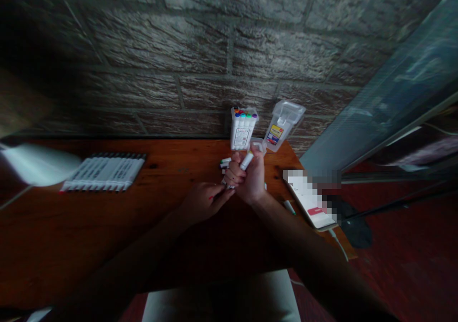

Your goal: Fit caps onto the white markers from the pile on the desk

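My right hand (pixel 252 181) is closed around a white marker (pixel 246 161) with a yellowish band near its upper end. The marker is tilted, its top leaning up and to the right. At its lower end my left hand (pixel 204 202) has thumb and fingers pinched together; a small red mark shows on that hand. Loose markers, one with a green end (pixel 225 161), lie on the table just behind my hands, partly hidden by them. Another loose marker (pixel 289 207) rests to the right of my right forearm.
Against the brick wall stands a clear case of white markers (pixel 242 130) with coloured ends. Beside it are an open clear plastic case (pixel 280 131) and a clear lid (pixel 260 144). A row of markers (pixel 105 173) lies left on the wooden table (pixel 171 169). A phone-like device (pixel 310 202) sits at the right edge.
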Motion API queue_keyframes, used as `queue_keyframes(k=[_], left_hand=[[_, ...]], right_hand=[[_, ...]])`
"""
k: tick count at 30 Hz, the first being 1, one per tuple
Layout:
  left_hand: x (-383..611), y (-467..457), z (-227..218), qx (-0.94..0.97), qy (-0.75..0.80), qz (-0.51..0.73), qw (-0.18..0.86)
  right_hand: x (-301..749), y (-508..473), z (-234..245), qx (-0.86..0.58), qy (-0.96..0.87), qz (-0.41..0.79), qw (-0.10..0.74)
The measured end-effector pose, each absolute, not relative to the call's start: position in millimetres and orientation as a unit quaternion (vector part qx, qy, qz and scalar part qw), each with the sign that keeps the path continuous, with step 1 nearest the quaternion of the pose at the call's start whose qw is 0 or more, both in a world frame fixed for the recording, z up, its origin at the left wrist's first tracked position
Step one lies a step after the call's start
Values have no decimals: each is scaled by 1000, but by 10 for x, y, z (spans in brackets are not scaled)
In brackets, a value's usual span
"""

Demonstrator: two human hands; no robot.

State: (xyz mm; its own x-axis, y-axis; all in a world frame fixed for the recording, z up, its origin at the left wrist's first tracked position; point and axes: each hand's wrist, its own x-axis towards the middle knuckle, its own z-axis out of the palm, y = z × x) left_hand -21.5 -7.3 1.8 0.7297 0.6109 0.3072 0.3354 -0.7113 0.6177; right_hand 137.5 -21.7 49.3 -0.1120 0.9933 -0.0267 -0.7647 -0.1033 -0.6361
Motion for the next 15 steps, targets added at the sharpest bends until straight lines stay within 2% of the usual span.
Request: queue_keyframes(k=[7,12,15], left_hand=[[-199,-92,76,873,278,277,289],[-200,-63,119,834,316,346,291],[-203,-41,141,807,340,372,309]], right_hand=[[1348,-183,505,-266,-278,678,626],[1368,-158,446,-462,-346,537,616],[1419,-144,423,-513,-415,466,589]])
